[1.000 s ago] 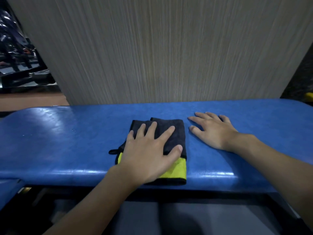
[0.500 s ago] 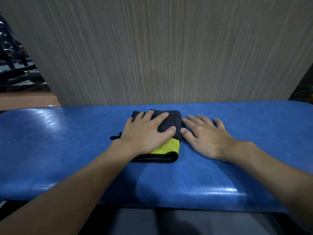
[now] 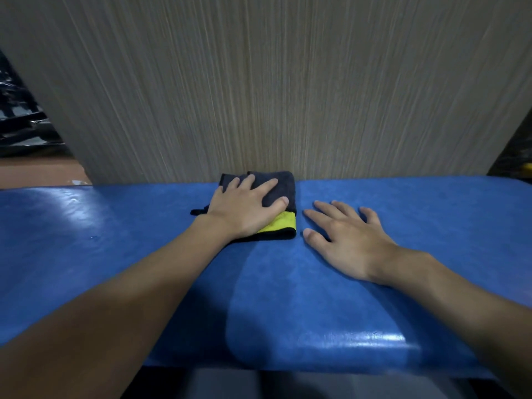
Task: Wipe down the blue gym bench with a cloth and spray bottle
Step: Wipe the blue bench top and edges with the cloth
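Note:
A blue padded gym bench (image 3: 431, 220) runs across the whole view. A folded dark grey cloth with a yellow inner layer (image 3: 280, 191) lies at the bench's far edge, against the wall. My left hand (image 3: 244, 208) lies flat on the cloth with straight fingers, pressing it down. My right hand (image 3: 348, 240) rests flat on the bare bench just right of the cloth, fingers spread. A wiped, duller streak runs from the cloth toward the near edge. No spray bottle is in view.
A grey wood-grain wall panel (image 3: 273, 87) rises directly behind the bench. Dark gym equipment (image 3: 20, 125) shows at the far left, and a yellow object (image 3: 527, 167) sits at the far right edge.
My left hand has pushed the cloth away from me, from the bench's near edge to its far edge by the wall. My right hand stays flat on the bench.

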`<state>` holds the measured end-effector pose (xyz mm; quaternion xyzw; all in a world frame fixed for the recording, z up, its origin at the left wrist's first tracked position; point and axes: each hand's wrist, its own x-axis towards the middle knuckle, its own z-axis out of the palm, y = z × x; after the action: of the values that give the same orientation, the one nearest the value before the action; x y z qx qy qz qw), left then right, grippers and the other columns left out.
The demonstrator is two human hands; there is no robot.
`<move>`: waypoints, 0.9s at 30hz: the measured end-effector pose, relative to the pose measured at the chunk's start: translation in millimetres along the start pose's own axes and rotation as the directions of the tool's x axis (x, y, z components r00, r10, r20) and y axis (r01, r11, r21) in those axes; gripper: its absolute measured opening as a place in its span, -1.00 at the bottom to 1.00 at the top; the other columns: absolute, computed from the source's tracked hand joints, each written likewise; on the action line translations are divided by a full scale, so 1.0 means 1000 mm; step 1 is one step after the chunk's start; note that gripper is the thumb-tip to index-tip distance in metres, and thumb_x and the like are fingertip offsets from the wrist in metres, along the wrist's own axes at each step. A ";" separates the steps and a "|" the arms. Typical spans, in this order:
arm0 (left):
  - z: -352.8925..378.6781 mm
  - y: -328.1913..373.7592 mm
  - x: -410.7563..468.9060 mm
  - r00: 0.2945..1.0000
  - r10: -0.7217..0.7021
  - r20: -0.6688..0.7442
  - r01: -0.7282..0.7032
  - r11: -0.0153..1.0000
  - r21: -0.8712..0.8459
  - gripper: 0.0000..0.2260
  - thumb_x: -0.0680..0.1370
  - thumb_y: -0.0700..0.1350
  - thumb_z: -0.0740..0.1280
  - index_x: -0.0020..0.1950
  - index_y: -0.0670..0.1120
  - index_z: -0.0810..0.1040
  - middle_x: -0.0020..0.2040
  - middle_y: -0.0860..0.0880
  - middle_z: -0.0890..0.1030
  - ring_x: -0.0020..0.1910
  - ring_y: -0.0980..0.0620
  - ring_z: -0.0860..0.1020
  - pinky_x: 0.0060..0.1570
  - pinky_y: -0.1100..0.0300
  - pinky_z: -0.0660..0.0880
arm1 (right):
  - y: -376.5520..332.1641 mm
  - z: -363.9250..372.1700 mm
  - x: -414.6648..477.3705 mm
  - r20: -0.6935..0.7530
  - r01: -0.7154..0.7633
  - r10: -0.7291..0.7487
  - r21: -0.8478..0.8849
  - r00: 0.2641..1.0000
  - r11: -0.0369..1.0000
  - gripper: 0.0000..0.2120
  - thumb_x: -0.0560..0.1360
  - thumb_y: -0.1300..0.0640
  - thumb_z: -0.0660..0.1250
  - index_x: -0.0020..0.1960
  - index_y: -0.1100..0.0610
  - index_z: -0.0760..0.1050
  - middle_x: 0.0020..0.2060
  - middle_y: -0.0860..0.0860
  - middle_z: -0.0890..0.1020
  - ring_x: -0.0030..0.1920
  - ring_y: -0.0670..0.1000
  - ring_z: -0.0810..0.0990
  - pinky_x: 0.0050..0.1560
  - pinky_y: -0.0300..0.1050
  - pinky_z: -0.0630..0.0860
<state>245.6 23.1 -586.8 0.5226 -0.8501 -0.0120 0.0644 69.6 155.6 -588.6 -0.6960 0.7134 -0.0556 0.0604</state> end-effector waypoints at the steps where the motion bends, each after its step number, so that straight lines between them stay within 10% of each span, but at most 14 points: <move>1: 0.000 0.000 -0.009 1.000 0.005 0.003 -0.005 1.000 0.002 -0.36 0.53 0.46 -0.11 0.60 0.30 0.03 0.65 -0.02 0.06 0.61 -0.12 0.03 0.53 -0.19 0.03 | 0.000 0.000 0.000 0.000 -0.003 0.003 0.001 1.000 1.000 -0.43 0.62 -0.26 -0.14 0.60 -0.14 0.03 0.61 -0.14 -0.01 0.60 -0.03 -0.12 0.53 0.22 -0.17; 15: -0.023 0.011 -0.171 0.997 -0.006 0.082 0.002 0.999 0.047 -0.16 0.29 0.52 -0.34 0.57 0.36 -0.15 0.66 0.07 -0.10 0.63 -0.01 -0.13 0.57 -0.10 -0.09 | -0.006 -0.008 -0.003 -0.026 -0.016 0.014 -0.056 1.000 0.998 -0.47 0.64 -0.25 -0.05 0.57 -0.13 0.15 0.59 -0.12 0.11 0.59 0.01 -0.02 0.51 0.27 -0.15; 27: -0.013 -0.005 -0.076 0.999 -0.041 0.018 0.041 0.999 0.007 -0.17 0.31 0.54 -0.22 0.57 0.34 0.03 0.64 0.04 0.10 0.60 -0.04 0.05 0.51 -0.18 0.10 | -0.009 -0.002 0.017 0.026 0.001 0.000 -0.059 1.000 0.998 -0.43 0.61 -0.29 -0.14 0.59 -0.20 0.00 0.61 -0.12 -0.01 0.60 0.04 -0.09 0.51 0.29 -0.13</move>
<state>285.9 89.1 -582.1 0.5399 -0.8398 -0.0152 0.0550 77.7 138.3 -585.7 -0.6983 0.7136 -0.0257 0.0491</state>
